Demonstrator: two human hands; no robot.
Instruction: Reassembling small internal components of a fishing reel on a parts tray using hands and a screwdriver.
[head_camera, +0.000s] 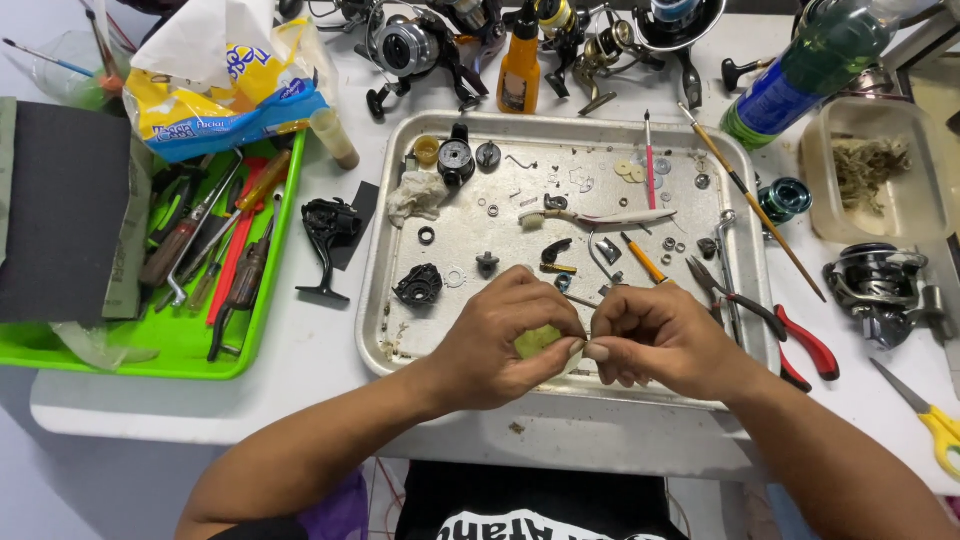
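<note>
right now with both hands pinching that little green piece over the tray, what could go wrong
1. The small green piece is pinched only by fingertips of the left hand and right hand; a slip could drop it among the loose washers on the metal tray.
2. The right forearm lies close to the red-handled pliers overhanging the tray edge and might knock them off.

Lighting: bright, even, diffuse, apparently from overhead. Shadows: short and soft beneath the small parts on the dull silver rectangular metal tray (400, 300). Glare: mild sheen on that tray's raised rim; the white bench (320, 350) is near overexposed. Focus: sharp across the centre. Distortion: wide-angle bending at the edges, most evident on the lime-green plastic tool tray (262, 330) at left. Blur: none noticeable.
</note>
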